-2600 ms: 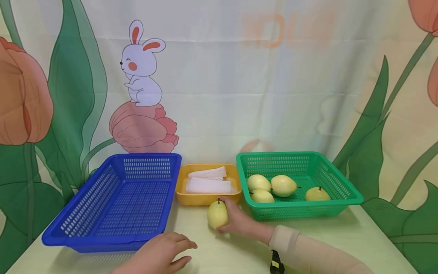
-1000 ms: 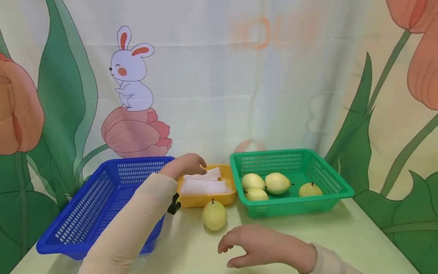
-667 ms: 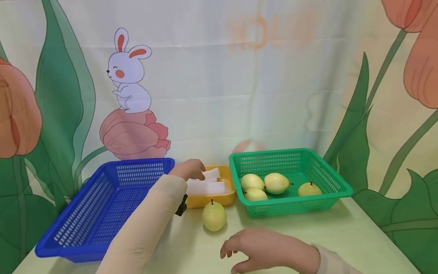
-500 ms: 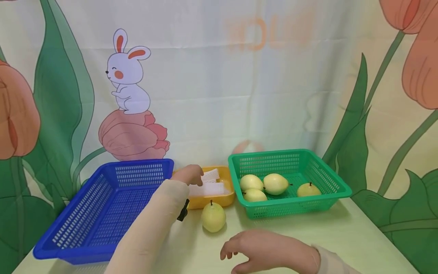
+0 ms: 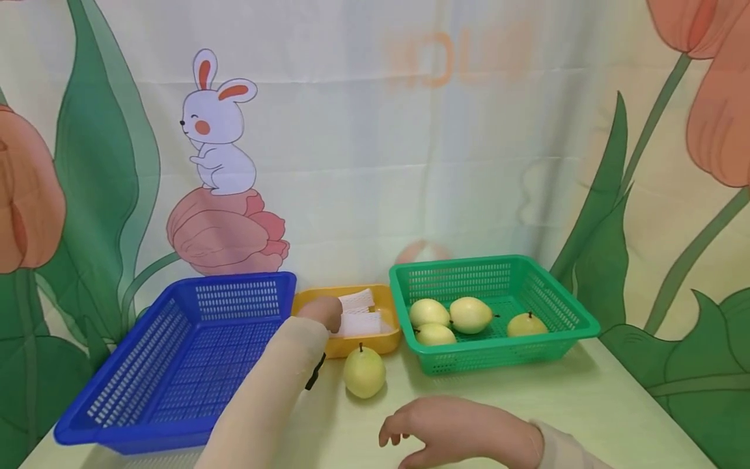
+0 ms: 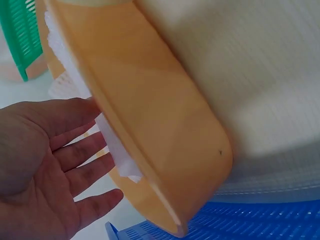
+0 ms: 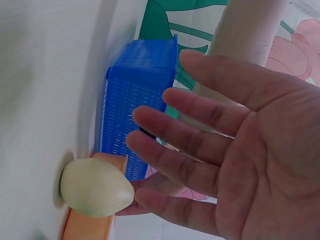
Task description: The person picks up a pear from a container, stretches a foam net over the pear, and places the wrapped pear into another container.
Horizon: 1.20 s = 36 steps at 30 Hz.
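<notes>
My left hand point(image 5: 323, 311) reaches over the yellow-orange bin point(image 5: 387, 342), in which white foam net sleeves point(image 5: 360, 324) lie. In the left wrist view the left hand point(image 6: 65, 160) has its fingers spread loosely, the fingertips right at a white foam sleeve point(image 6: 117, 150) inside the rim. A pale yellow pear point(image 5: 364, 373) stands stem-up on the table in front of the bin. Nearer the front edge, my right hand point(image 5: 451, 426) hovers with nothing in it. Its fingers point(image 7: 185, 140) are relaxed and apart in the right wrist view, the pear point(image 7: 95, 187) beyond them.
A blue basket point(image 5: 170, 433) stands on the left, its visible mesh floor bare. On the right a green basket point(image 5: 504, 357) holds several pears point(image 5: 471, 315). Behind everything hangs a printed curtain point(image 5: 351, 163). The left forearm sleeve point(image 5: 263, 397) crosses the blue basket's near corner.
The right hand has let go of the pear, which stands on the table, and drawn back. My left hand has moved from the table up over the bin and lower toward the foam sleeves.
</notes>
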Available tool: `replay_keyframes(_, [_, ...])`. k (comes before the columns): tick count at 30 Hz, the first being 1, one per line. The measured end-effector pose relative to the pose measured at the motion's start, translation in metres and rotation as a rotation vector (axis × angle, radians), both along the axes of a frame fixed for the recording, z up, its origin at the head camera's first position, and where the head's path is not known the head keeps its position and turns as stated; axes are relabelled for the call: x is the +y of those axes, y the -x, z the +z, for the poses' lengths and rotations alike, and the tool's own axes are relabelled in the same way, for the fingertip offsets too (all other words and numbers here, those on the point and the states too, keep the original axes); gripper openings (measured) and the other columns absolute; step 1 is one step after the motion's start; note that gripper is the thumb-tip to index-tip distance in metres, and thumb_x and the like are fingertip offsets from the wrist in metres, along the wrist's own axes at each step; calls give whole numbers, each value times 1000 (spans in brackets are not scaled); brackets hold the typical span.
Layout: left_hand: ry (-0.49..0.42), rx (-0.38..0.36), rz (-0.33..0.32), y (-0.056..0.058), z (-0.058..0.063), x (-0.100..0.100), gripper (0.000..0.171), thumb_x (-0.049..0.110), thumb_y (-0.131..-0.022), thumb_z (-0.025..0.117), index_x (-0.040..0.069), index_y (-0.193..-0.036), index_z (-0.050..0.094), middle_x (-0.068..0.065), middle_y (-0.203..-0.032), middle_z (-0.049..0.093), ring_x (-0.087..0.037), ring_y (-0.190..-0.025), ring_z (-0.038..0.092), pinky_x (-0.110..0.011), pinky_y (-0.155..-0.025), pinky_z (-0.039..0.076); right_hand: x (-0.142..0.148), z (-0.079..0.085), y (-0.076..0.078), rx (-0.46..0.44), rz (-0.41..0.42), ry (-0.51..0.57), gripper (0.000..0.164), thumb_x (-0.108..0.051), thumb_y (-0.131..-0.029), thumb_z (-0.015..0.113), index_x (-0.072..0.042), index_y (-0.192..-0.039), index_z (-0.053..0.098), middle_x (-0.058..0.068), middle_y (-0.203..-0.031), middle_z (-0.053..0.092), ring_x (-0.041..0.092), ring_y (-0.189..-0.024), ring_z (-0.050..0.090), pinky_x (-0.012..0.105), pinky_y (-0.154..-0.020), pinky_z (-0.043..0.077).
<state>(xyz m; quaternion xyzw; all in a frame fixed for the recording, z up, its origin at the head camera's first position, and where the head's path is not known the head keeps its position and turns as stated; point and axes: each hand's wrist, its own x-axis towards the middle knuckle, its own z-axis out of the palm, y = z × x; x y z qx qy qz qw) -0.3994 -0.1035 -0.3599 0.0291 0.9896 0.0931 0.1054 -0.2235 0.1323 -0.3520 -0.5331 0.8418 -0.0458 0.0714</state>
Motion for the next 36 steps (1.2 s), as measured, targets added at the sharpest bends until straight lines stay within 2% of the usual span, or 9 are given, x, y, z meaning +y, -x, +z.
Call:
replay_keyframes(3, [38,43,-49,-1,0,1,14,5,-97,63,2,-106,73,-11,-106,72,-24,-87,57,-37,-93,54,-1,-2,1,-14,-8,-10,26,-25,-94,73,-17,-119,68,-6,-103,74,1,-92,66,9,-81,47])
replay_keyframes(5, [41,60,-67,-1,2,1,15,4,-98,62,1,-108,73,-12,-110,73,-25,-89,59,-39,-96,55,-2,-3,1,-27,-11,-15,27,-25,-94,73,-17,-119,68,-5,-104,74,2,-92,66,9,-81,47])
replay_keyframes(8, [31,78,-88,0,4,-2,21,3,-99,59,3,-115,74,-12,-121,74,-26,-101,65,-42,-105,54,-3,-4,2,-50,-26,-24,28,-25,-94,74,-17,-120,68,-5,-104,74,2,-93,66,9,-80,47])
replay_keyframes(11, [-16,64,-98,2,7,-7,27,1,-100,57,4,-121,72,-13,-130,71,-27,-112,65,-44,-109,53,-5,-4,3,-66,-48,-31,29,-26,-94,74,-17,-120,68,-5,-105,74,3,-94,66,10,-80,48])
replay_keyframes(13, [-39,65,-108,4,11,-10,28,-1,-99,57,4,-122,72,-14,-131,70,-28,-112,64,-44,-108,53,-6,-4,4,-70,-58,-30,29,-27,-93,75,-17,-120,68,-5,-104,73,3,-94,66,10,-80,48])
replay_keyframes(20, [-47,140,-125,5,31,-16,30,-5,-96,58,5,-121,73,-14,-130,70,-29,-114,62,-45,-111,51,-8,-2,8,-106,-64,-24,30,-25,-92,76,-15,-120,68,-3,-105,74,0,-92,65,11,-81,49])
replay_keyframes(27, [-92,141,-105,2,41,-23,33,-5,-96,56,7,-123,72,-15,-136,67,-31,-117,61,-48,-111,51,-8,-3,10,-112,-72,-23,31,-26,-92,76,-15,-120,68,-4,-105,74,0,-93,65,12,-81,49])
replay_keyframes(32, [-78,192,-173,-1,52,-27,33,-4,-95,57,6,-123,72,-17,-128,70,-31,-114,64,-45,-106,55,-6,-2,11,-132,-104,13,29,-24,-92,76,-14,-119,68,-4,-106,73,0,-95,64,14,-84,51])
replay_keyframes(36, [-118,239,-229,-8,66,-30,31,0,-96,59,4,-124,71,-20,-121,72,-33,-112,66,-44,-103,57,-3,-2,15,-139,-115,63,27,-23,-93,75,-13,-118,69,-5,-110,73,1,-98,66,15,-86,52])
